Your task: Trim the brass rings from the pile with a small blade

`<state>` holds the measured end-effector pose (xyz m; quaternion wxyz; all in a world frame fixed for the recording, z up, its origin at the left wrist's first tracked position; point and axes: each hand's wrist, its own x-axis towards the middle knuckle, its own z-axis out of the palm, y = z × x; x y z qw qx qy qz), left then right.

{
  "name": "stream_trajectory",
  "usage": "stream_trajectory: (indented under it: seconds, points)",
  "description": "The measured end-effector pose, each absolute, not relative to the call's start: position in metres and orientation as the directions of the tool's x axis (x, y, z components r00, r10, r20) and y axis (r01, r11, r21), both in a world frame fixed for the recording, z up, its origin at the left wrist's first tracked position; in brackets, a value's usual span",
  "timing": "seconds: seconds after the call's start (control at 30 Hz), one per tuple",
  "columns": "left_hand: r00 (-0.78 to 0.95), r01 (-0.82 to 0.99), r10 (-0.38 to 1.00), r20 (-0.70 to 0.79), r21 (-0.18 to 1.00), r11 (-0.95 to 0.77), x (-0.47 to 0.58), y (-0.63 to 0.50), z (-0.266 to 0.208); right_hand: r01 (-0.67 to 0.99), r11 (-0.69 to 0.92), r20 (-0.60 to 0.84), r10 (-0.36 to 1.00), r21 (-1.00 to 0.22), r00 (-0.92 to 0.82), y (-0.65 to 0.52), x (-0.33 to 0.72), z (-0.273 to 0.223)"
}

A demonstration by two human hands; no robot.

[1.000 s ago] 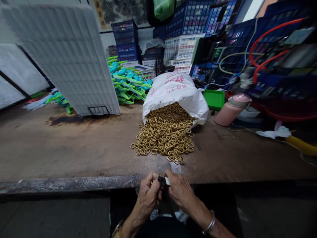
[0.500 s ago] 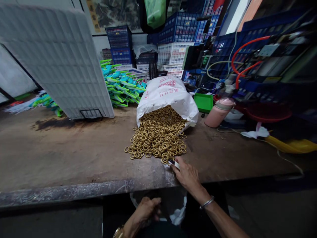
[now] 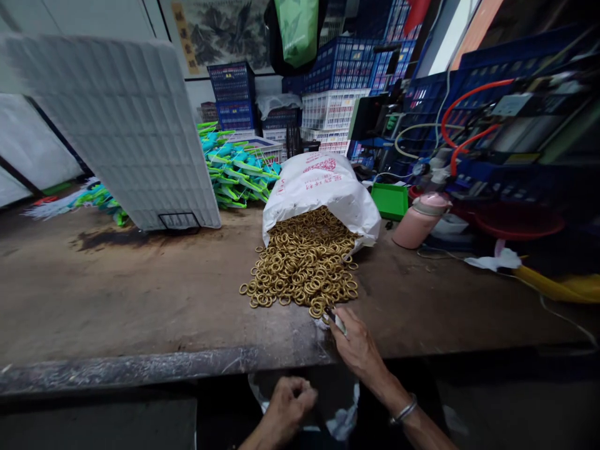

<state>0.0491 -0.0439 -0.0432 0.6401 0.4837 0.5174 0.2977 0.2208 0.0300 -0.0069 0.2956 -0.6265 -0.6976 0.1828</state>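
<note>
Gold-coloured rings (image 3: 302, 262) spill out of a white woven sack (image 3: 323, 181) onto the table. At the near edge of this pile is my right hand (image 3: 356, 344), its fingers closed round a small tool with a dark tip and a pale body (image 3: 336, 321). The tip is by the nearest rings; whether it touches them I cannot tell. My left hand (image 3: 290, 403) is curled in a pinch below the table's front edge, over a lined bin (image 3: 349, 415). Anything between its fingers is hidden or too small to make out.
A tall ribbed white panel (image 3: 126, 137) stands at the left of the wooden table (image 3: 140, 300). Behind it lie bright green and blue plastic pieces (image 3: 234, 169). A green tray (image 3: 391, 200) and a pink bottle (image 3: 419, 222) are right of the sack. Stacked crates (image 3: 335, 109) fill the back.
My left hand has moved slightly up and to the right, its fingers now more tightly curled. My right hand stays by the pile with the small tool. The whole view has shifted slightly.
</note>
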Motion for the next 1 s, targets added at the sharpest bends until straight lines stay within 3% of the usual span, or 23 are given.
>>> stream_trajectory:
  seconds: [0.1,0.2,0.27,0.37,0.47,0.53,0.63,0.87,1.0]
  points:
    - [0.272,0.031,0.902,-0.335,0.940,0.339,0.052,-0.040,-0.017,0.610,0.074,0.031,0.996,-0.789,-0.080,0.024,0.207,0.000]
    - [0.042,0.049,0.977,-0.208,0.977,0.206,0.047,-0.028,-0.001,0.433,-0.035,-0.117,0.979,-0.901,-0.166,0.018,0.194,0.007]
    - [-0.008,0.099,0.995,-0.097,0.990,0.097,0.041,-0.020,0.002,0.360,-0.074,-0.158,0.964,-0.930,-0.212,0.017,0.189,0.011]
    - [0.083,0.168,0.994,0.076,0.982,-0.089,0.033,-0.013,0.004,0.316,-0.138,-0.223,0.942,-0.939,-0.252,0.016,0.184,0.014]
    - [0.256,0.155,0.954,0.154,0.968,-0.198,0.030,-0.012,0.009,0.303,-0.192,-0.278,0.921,-0.934,-0.274,0.016,0.182,0.012]
    - [0.314,0.133,0.939,0.144,0.972,-0.193,0.030,-0.013,0.012,0.297,-0.211,-0.299,0.908,-0.931,-0.294,0.015,0.181,0.009]
    - [0.260,0.149,0.964,0.056,0.984,-0.098,0.030,-0.014,0.013,0.280,-0.212,-0.291,0.915,-0.936,-0.279,0.014,0.181,0.006]
    - [0.112,-0.008,0.985,-0.130,0.991,0.132,0.036,-0.013,0.008,0.416,0.027,-0.100,0.955,-0.909,-0.279,0.012,0.177,0.007]
    - [0.156,-0.076,0.957,-0.246,0.962,0.260,0.035,-0.013,0.006,0.441,-0.010,-0.125,0.964,-0.897,-0.233,0.013,0.174,0.007]
